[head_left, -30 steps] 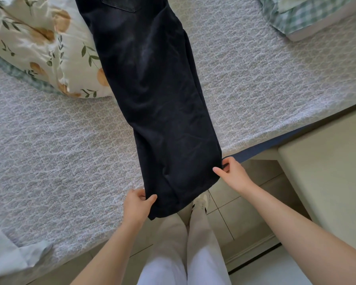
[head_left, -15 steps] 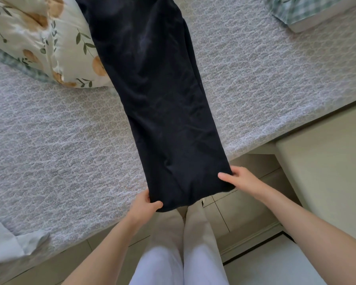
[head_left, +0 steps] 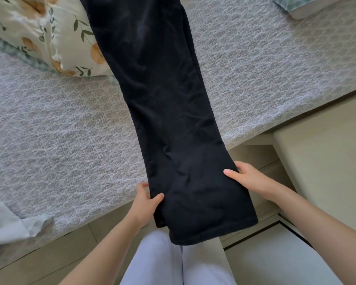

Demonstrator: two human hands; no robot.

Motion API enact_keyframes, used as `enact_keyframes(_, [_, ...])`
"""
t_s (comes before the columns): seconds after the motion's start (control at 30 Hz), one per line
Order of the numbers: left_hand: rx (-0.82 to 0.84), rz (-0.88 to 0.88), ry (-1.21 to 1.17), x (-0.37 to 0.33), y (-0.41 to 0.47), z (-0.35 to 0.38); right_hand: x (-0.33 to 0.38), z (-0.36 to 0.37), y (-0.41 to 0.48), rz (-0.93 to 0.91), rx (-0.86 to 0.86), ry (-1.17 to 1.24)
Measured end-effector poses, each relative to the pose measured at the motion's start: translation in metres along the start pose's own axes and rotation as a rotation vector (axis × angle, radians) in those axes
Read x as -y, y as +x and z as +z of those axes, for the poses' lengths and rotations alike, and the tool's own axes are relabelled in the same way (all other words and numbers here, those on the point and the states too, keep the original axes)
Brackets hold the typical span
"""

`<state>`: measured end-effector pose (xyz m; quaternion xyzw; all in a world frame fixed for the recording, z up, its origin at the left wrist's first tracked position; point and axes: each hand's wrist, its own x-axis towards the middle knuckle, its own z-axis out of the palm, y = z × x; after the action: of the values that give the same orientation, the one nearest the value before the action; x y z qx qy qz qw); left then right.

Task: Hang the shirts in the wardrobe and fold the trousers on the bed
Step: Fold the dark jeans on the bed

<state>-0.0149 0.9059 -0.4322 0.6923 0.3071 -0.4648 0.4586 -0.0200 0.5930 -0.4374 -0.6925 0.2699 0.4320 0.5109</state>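
Note:
Black trousers (head_left: 164,103) lie lengthwise across the bed (head_left: 60,128), legs stacked, with the hem end hanging over the near edge in front of my legs. My left hand (head_left: 147,200) grips the left edge of the legs, thumb on top and fingers underneath. My right hand (head_left: 248,178) holds the right edge a little higher, thumb laid over the cloth and fingers behind it. The waist end runs out of view at the top.
A floral pillow (head_left: 39,36) lies at the upper left, partly under the trousers. A pale garment (head_left: 6,225) sits at the bed's lower left edge. A green checked item (head_left: 308,5) is at the top right. A beige cabinet (head_left: 327,167) stands on the right beside the bed.
The trousers have slid toward me, so more of the legs hangs past the bed edge. Both hands now sit higher up the legs from the hem.

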Motion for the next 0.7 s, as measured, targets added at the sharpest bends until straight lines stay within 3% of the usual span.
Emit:
enact_keyframes(0.13, [-0.089,0.077,-0.092,-0.032,-0.012,-0.020,0.029,-0.013,-0.004,-0.025,-0.128,0.166])
enact_keyframes(0.27, [0.026,0.087,-0.207,-0.097,-0.002,-0.052,0.093,-0.038,0.003,-0.132,-0.140,0.355])
enact_keyframes(0.37, [0.047,0.124,-0.454,-0.153,0.024,-0.084,0.148,-0.062,0.026,-0.182,-0.115,0.765])
enact_keyframes(0.47, [-0.067,0.184,-0.713,-0.182,0.055,-0.106,0.179,-0.080,0.054,-0.286,-0.207,1.148])
enact_keyframes(0.53, [-0.197,0.163,-0.427,-0.178,0.071,-0.105,0.178,-0.076,0.073,-0.219,-0.314,0.934])
enact_keyframes(0.6, [-0.260,0.169,-0.085,-0.162,0.081,-0.096,0.165,-0.060,0.085,-0.099,-0.369,0.547])
enact_keyframes(0.7, [-0.171,0.177,0.060,-0.137,0.083,-0.082,0.143,-0.036,0.089,-0.016,-0.319,0.199])
